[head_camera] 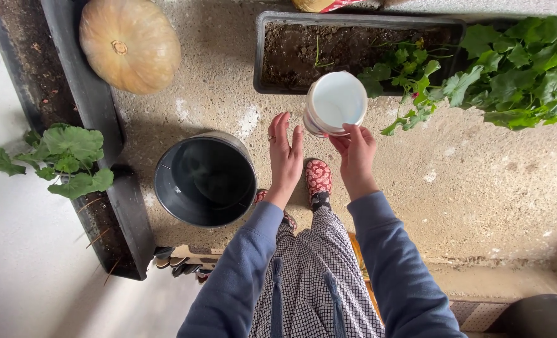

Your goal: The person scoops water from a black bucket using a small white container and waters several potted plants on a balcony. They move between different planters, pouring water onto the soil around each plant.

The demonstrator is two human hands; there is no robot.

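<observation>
1. Far left, we see a long dark planter (97, 112) with a leafy plant (66, 156) in it, and a tan pumpkin (130, 44) resting beyond.
2. Just left of our hands stands a dark metal bucket (204, 180), upright on the concrete, its mouth open to us.
3. Our left hand (285, 153) is flat and empty, fingers straight and together, pointing away from us. It hovers between the bucket and the cup, near both, touching neither as far as we can tell.
4. Our right hand (355, 156) grips the white cup (335, 103) by its lower rim, fingers pinched on the edge. This hand alone carries it.
5. The cup is held in the air just ahead of both hands, in front of the black planter trough (266, 50). Its long axis runs roughly along our line of sight, its round pale face turned up at us; whether that face is mouth or base we cannot tell.
6. Right of the cup, green leaves (516, 62) spill from the trough over the ground.
</observation>
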